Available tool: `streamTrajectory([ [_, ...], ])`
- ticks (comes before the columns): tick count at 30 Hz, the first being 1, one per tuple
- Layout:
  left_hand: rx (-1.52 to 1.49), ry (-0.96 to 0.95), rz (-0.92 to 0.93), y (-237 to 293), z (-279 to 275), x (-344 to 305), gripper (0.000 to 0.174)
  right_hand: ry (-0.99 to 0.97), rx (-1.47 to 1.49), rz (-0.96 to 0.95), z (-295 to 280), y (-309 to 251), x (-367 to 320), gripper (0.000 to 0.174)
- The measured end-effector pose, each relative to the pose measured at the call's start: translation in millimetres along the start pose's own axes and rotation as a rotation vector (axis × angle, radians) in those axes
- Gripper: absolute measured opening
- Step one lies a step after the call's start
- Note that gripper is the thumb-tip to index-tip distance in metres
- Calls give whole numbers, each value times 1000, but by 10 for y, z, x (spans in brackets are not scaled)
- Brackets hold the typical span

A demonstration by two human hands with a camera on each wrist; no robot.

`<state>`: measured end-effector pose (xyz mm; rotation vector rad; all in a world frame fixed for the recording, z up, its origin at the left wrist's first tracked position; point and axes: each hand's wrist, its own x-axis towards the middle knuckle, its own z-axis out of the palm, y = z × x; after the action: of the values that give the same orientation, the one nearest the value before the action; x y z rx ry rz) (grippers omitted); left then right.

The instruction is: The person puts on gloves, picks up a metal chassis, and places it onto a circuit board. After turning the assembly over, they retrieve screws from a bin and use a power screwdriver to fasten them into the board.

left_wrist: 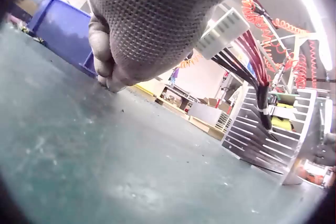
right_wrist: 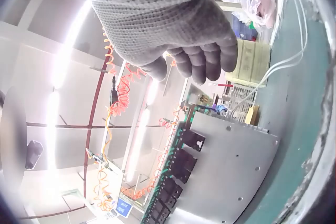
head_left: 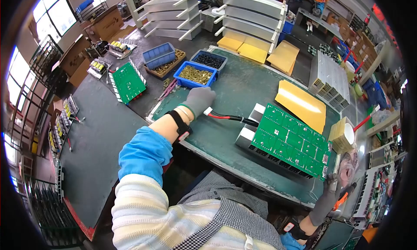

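Note:
My gloved left hand [head_left: 199, 101] is low over the green mat, close to the blue bin [head_left: 196, 74] of brass-coloured screws. In the left wrist view, its fingers [left_wrist: 102, 50] curl inward, tips right at the mat, with nothing showing in them. Beside it lies a white connector [head_left: 208, 111] on red and black wires, leading to a green circuit board [head_left: 289, 141] on a metal heat sink [head_left: 246, 137]. Past the board's right end, my gloved right hand [head_left: 325, 202] hangs over the table edge. Its fingers [right_wrist: 197, 66] are loosely bent, with no object between them.
Behind the blue bin stand a bin of black screws [head_left: 210, 61] and a box [head_left: 167, 65] of screws. Yellow sheets [head_left: 301, 104] lie behind the board. Another green board [head_left: 128, 82] is at left. Stacked metal panels [head_left: 252, 15] rise at the back. An orange-handled tool [head_left: 341, 201] is beside my right hand.

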<state>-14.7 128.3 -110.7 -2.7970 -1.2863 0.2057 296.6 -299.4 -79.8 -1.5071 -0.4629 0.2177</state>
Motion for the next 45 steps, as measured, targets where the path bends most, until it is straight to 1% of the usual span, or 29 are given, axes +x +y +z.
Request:
streamTrajectory([
  [3, -355, 150, 60, -178, 33, -138, 16, 79, -17, -5, -218, 82, 42, 30],
  [4, -463, 130, 43, -246, -47, -146, 15, 76, -17, -5, -283, 100, 76, 30],
  [7, -548, 286, -54, -409, -334, -94, 14, 66, -10, -13, -366, 96, 127, 29],
  [10, -483, 252, -131, -520, -474, 130, 16, 60, 9, -43, -209, 47, 156, 28],
  [13, -491, 223, 125, -683, -292, 401, 23, 14, 5, -85, -114, 72, 158, 28],
  [14, -569, 103, 134, -712, -237, 475, 30, 3, 6, -101, -101, 74, 142, 28],
  [15, -540, 128, 135, -694, -247, 492, 30, -11, 4, -115, -104, 78, 131, 28],
  [18, -419, 181, 138, -684, -205, 475, 29, 28, -13, -71, -198, 73, 116, 28],
  [21, -395, -124, -60, -589, -482, 408, 31, 37, 25, -27, -392, 175, 191, 28],
  [22, -346, -95, -62, -589, -477, 411, 29, 35, 28, -42, -414, 177, 194, 27],
  [25, -304, 306, -13, -438, -438, 336, 26, 43, 25, -70, -397, 111, 180, 27],
  [28, 6, 240, 207, -116, -416, 233, 27, 43, 0, -59, -301, 73, 176, 28],
  [31, 252, 364, 194, 11, -222, 251, 25, 21, 31, -70, -265, 104, 206, 28],
  [32, 123, 348, 150, -27, -89, 344, 24, 11, 35, -74, -284, 122, 230, 28],
  [33, -6, 339, 105, -12, -78, 382, 23, 4, 39, -78, -289, 127, 237, 28],
  [35, -167, 321, 22, 34, -18, 400, 24, 35, 17, -78, -315, 103, 207, 28],
  [36, -55, 265, 119, -22, -16, 433, 24, 51, 4, -78, -328, 87, 191, 28],
  [39, 142, 219, 205, -93, -28, 390, 23, 112, 18, -80, -391, 98, 141, 29],
  [42, -25, 191, 198, -92, -239, 284, 19, 126, 17, -68, -464, 147, 157, 29],
  [45, 64, 220, 255, -168, -328, 230, 17, 89, -4, -82, -456, 151, 204, 30],
])
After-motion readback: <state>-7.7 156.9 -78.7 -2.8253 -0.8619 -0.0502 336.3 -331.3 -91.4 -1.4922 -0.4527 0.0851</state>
